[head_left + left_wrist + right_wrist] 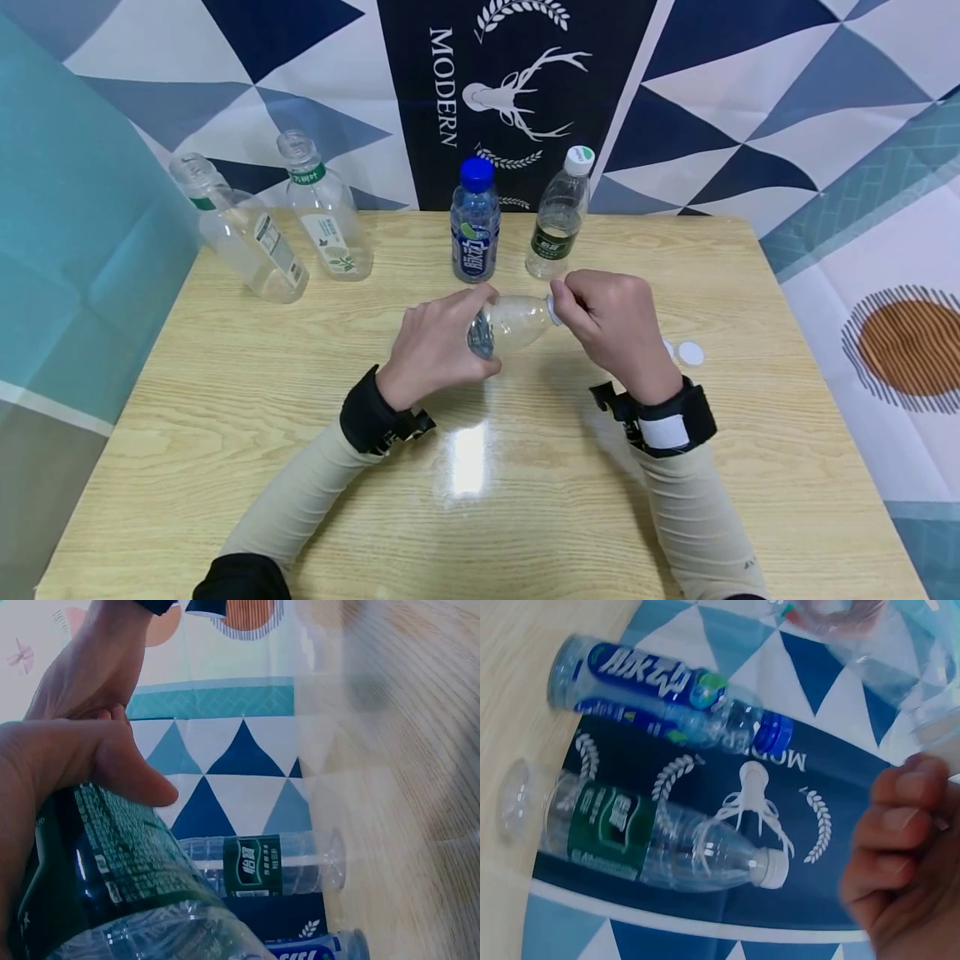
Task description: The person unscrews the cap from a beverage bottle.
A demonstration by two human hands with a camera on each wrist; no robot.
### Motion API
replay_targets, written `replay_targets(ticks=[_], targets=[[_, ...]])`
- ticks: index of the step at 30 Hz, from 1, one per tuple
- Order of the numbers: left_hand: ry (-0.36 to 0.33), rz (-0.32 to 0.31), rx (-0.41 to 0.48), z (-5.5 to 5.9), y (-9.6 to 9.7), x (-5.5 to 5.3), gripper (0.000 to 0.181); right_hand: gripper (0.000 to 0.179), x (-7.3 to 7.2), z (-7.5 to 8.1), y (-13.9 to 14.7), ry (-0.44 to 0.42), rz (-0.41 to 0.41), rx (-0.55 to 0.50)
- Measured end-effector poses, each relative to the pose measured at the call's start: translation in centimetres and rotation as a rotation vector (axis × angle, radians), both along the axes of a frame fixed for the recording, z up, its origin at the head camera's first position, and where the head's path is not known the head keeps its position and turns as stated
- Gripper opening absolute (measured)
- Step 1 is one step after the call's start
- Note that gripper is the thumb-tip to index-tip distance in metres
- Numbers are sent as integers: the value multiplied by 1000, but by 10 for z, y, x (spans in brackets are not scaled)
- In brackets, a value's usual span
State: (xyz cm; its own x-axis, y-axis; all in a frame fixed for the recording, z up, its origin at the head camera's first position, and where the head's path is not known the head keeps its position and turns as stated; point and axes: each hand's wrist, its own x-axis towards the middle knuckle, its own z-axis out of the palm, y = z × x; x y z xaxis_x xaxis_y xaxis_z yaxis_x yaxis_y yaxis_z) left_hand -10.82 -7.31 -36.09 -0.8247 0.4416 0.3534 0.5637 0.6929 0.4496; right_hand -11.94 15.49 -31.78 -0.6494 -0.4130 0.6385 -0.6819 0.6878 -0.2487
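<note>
My left hand point(441, 337) grips a clear plastic bottle point(519, 323) round its body, holding it on its side above the table with the neck toward the right. A dark green label point(120, 855) wraps that bottle in the left wrist view, partly under the thumb. At the neck, the curled fingers and thumb of my right hand point(618, 321) pinch the white cap point(553, 311), most of which they hide. Two loose white caps lie by my right wrist; the nearer cap is partly covered by the hand, the other cap point(691, 353) shows whole.
Behind my hands stand a blue-capped drink bottle point(475, 225) and a white-capped, green-labelled water bottle point(558, 218). Two uncapped bottles, one outer point(243, 237) and one inner point(327, 218), stand at the back left of the wooden table point(262, 400). Patterned cloth point(322, 50) hangs behind.
</note>
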Motion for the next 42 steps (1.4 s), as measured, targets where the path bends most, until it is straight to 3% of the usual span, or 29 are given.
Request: replay_targets(ticks=[5,8,14,18,25,32,37,42], targets=[[-29,-43,18,2,0,0,71,50,-1,1,3,61,51,7],[-15,-26,19,1,0,-1,70,54,0,1,1,41,-8,-15],[167,83,-45,-3,0,-2,62,62,5,0,-2,-152,-221,-15],[239,110,-71,-6,0,-2,61,62,5,-2,-5,-267,-256,-17],[165,91,-35,-5,0,-3,63,58,3,-4,-9,-240,-160,-90],[113,67,-25,-2,0,-2,63,52,3,-5,-6,-148,-85,-69],[-14,20,1,1,0,-3,69,47,2,-3,-2,-70,-16,-20],[-67,30,0,3,-1,-4,71,35,2,0,2,-132,46,-38]])
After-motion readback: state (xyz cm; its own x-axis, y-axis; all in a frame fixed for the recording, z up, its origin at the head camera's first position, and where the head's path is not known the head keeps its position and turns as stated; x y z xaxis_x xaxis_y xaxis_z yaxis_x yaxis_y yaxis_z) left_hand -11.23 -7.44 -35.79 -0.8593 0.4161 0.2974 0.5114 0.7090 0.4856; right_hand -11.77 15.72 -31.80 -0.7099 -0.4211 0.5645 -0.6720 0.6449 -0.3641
